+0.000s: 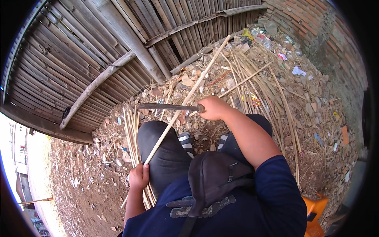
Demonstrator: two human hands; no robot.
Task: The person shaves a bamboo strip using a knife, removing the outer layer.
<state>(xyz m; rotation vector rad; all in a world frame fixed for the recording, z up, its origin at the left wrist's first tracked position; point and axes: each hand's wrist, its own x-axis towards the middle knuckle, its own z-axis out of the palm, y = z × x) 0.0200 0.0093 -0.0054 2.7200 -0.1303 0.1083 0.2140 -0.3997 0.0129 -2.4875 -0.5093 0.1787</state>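
My left hand (139, 176) is closed around the lower end of a long pale bamboo strip (196, 83), beside my left thigh. The strip slants up and to the right over my knee toward the fence. In my right hand (213, 108) is the handle of a machete (169, 107), held in front of my knees. Its dark blade points left and crosses the strip; whether the two touch I cannot tell. A bundle of split bamboo strips (131, 136) lies along the outside of my left leg. More loose strips (252, 85) are spread on the ground ahead to the right.
A bamboo fence (75, 71) stands ahead and to the left. Brick wall (335, 51) runs along the right. Rubble, straw and litter cover the ground (98, 177). An orange plastic chair (316, 211) shows at the lower right. A dark bag (217, 177) hangs at my front.
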